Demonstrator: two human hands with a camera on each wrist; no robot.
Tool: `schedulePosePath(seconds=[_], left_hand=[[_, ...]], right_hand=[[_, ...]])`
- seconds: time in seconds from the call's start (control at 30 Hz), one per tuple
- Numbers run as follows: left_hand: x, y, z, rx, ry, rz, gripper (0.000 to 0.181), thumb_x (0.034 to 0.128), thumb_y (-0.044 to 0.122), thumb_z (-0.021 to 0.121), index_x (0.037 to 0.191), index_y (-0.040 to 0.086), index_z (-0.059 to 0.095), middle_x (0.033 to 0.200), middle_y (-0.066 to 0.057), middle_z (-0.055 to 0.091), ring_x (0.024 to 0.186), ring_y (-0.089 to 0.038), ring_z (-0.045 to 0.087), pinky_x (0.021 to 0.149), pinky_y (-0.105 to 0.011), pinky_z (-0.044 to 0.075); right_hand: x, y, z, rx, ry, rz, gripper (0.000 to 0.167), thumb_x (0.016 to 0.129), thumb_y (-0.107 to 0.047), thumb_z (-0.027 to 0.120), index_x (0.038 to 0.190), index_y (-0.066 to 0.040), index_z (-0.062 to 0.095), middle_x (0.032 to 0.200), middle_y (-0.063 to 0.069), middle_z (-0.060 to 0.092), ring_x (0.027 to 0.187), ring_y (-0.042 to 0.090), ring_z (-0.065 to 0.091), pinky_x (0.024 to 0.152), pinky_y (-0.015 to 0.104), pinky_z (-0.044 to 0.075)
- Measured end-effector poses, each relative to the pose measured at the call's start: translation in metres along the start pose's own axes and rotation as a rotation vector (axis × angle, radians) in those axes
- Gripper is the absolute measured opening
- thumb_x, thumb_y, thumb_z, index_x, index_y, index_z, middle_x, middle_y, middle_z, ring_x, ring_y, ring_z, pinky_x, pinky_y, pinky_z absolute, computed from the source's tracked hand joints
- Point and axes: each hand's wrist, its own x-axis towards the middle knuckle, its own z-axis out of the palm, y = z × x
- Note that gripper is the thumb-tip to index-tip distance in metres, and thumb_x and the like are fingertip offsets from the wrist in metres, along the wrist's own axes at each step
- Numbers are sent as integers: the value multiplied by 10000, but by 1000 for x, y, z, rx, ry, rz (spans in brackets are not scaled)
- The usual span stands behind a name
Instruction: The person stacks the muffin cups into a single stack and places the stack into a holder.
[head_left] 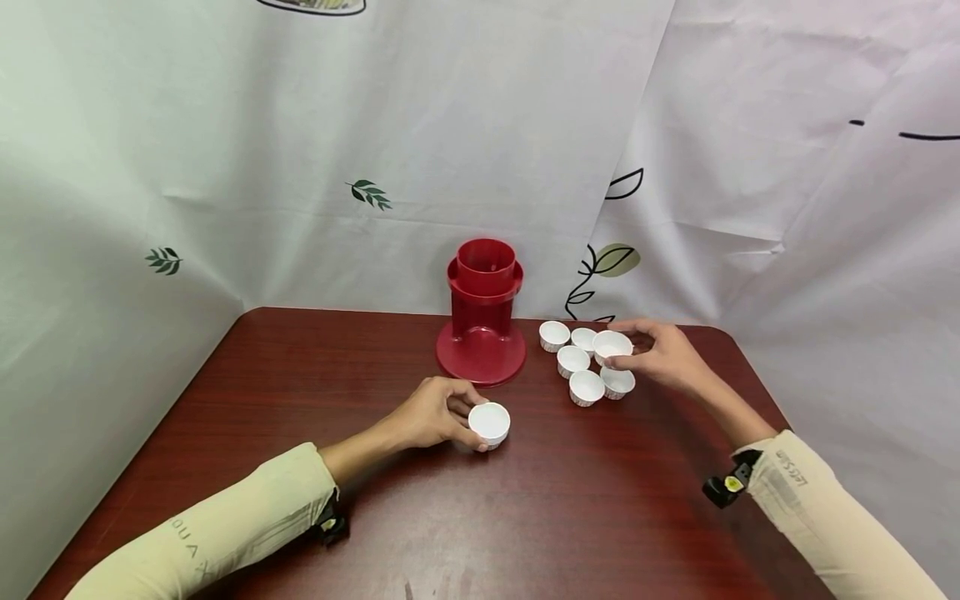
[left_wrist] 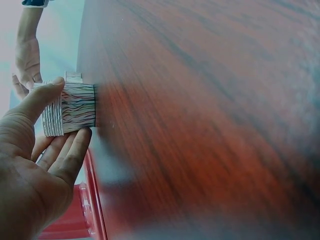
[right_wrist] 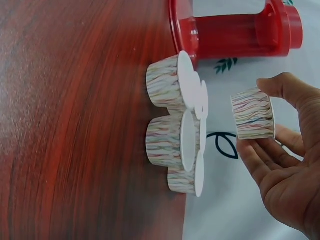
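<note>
Your left hand [head_left: 435,412] has its thumb and fingers curled round a stack of nested cups [head_left: 489,423], upright on the near side of the red stand [head_left: 481,358]. Your right hand [head_left: 660,354] pinches a single cup [head_left: 612,346], raised above the clustered cups [head_left: 573,361] at the table's [head_left: 337,375] far right. Wavy coloured lines streak its outside; the inside looks white

A dark red, wood-grained tabletop [head_left: 600,508] with rounded far corners has white, creased cloth [head_left: 487,108] hanging behind its far edge and along both sides. A green sprig [head_left: 162,261] is printed near the far left corner; an outlined plant [head_left: 617,260] rises above the far edge, right of middle. Pale light glosses the surface.
</note>
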Motion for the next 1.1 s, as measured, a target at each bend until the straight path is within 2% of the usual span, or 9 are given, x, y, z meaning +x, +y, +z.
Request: schedulePosePath(seconds=[0.13, 0.43, 0.7, 0.93, 1.1], left_hand=[[0, 0, 0, 0, 3, -2, 480, 706, 21, 1056, 1122, 3, 816, 1120, -140, 865, 992, -214, 862, 882, -301, 717], [0, -1, -2, 1, -1, -10, 482, 710, 20, 1054, 1128, 4, 816, 1116, -129, 861, 986, -191, 858, 869, -255, 704], [1, -1, -1, 3, -7, -5, 492, 708, 22, 1056, 1137, -1, 815, 1116, -129, 858, 989, -195, 857, 884, -275, 710], [1, 0, 0, 2, -4, -13, 489, 703, 14, 1055, 1130, -1, 816, 1122, -133, 859, 992, -200, 857, 881, -281, 712], [1, 2, -1, 17, 2, -21, 488, 693, 25, 1060, 1118, 7, 821, 1129, -131, 861, 994, -198, 858, 870, -266, 708]], right_hand=[[1, -3, 4, 2, -14, -2, 621, 886, -171, 955, 1440, 2, 734, 1424, 252, 757, 992, 22, 759, 805, 127, 601], [1, -11, 14, 44, -40, -14, 640, 879, -151, 962, 1449, 15, 723, 1389, 255, 769, 1115, 262, 815, 832, 145, 629], [-1, -10, 21, 51, -55, -9, 612, 875, -151, 959, 1427, -7, 736, 1333, 231, 789, 1044, 136, 807, 827, 165, 645], [-1, -13, 25, 39, -63, -22, 594, 878, -170, 959, 1413, -20, 750, 1387, 213, 778, 1105, 221, 810, 860, 144, 632], [-1, -18, 26, 37, -67, -32, 589, 879, -171, 962, 1410, -21, 756, 1363, 211, 793, 1088, 223, 811, 849, 142, 630]])
